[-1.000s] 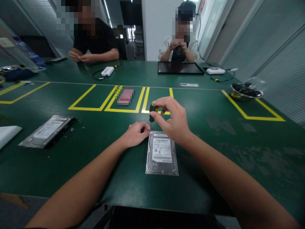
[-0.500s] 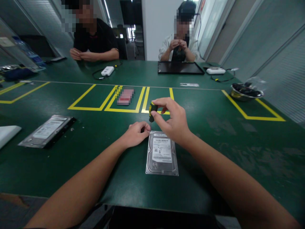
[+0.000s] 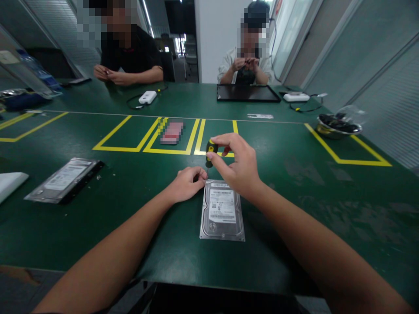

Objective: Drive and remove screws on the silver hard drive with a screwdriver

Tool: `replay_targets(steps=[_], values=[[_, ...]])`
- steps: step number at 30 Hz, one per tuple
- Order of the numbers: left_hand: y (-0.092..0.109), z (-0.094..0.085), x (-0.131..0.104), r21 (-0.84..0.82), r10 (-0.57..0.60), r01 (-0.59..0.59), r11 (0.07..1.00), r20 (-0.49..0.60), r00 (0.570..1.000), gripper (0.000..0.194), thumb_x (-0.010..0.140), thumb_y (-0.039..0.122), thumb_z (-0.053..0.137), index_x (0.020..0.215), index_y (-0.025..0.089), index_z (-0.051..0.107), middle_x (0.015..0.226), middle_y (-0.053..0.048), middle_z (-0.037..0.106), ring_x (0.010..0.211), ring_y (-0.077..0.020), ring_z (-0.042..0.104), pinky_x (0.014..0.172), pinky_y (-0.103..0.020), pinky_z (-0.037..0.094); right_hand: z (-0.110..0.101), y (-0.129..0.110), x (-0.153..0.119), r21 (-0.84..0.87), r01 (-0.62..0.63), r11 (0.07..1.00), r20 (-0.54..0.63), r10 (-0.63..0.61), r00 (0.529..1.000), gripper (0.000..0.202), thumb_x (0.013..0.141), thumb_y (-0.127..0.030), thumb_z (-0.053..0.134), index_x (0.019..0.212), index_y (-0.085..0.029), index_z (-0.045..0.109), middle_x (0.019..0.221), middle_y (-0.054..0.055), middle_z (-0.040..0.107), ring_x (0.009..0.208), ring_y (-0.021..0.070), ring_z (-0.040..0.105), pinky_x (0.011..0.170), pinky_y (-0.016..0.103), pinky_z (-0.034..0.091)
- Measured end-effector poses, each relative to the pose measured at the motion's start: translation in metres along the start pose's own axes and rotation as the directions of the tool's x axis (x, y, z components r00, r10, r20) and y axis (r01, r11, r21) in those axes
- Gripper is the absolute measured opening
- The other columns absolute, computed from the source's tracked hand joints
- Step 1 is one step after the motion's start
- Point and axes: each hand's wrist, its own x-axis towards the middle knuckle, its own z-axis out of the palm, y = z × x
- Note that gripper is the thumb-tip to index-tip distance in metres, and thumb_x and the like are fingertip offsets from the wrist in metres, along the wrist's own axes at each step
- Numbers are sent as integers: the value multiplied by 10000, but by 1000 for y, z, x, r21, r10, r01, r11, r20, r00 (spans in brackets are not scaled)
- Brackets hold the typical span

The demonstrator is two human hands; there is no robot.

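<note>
A silver hard drive [image 3: 222, 213] with a white label lies flat on the green table in front of me. My right hand [image 3: 238, 161] grips a short black-and-yellow screwdriver [image 3: 211, 152] between thumb and fingers. The screwdriver stands nearly upright, its thin shaft pointing down at the drive's far left corner. Beside that corner is my left hand [image 3: 189, 183], its thumb and fingers pinched close around the screwdriver's tip. Whether they hold the shaft or a small screw is too small to make out.
Another hard drive [image 3: 65, 179] lies to the left, near a white object [image 3: 11, 185]. Yellow tape outlines mark the table, one around a blurred pink item [image 3: 172, 132]. A metal bowl [image 3: 338, 126] stands at the right. Two people sit opposite, a black panel [image 3: 248, 93] before one.
The screwdriver handle has turned slightly in my right hand, its yellow marking now facing me. My left hand and the hard drive stay in place.
</note>
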Motion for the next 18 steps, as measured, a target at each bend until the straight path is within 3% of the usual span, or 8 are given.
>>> replay_targets(steps=[4,9,14,18], values=[[-2,0,0,11,9,-9,1000,5,1000,103,819,278,562,821,179,590,761,-4,617,766,-182,565,754,-310,457,1,0,0,23,-2,1000,21,2,1000,221,854,-190,625,1074,-210,618,1030,33,704,911,157,657,718,300,523],[-6,1,1,26,32,-32,999,-5,999,120,834,298,556,818,181,581,769,-2,612,760,-181,564,738,-308,442,2,0,1,21,38,999,-14,-38,999,258,810,-309,737,1004,-191,614,968,51,647,906,171,616,710,307,522],[-3,0,1,44,21,-21,999,12,1000,107,830,284,547,812,184,583,738,9,598,745,-177,565,734,-305,427,1,-1,1,-13,26,1000,-7,-26,1000,138,851,-199,659,981,-185,614,921,34,657,838,152,611,723,305,515],[-2,0,0,31,20,-21,999,13,1000,135,842,310,543,817,183,582,759,3,609,754,-179,574,729,-303,427,0,-2,0,12,-20,1000,45,20,999,249,868,-155,608,1112,-206,613,1030,30,692,891,148,647,732,291,524]])
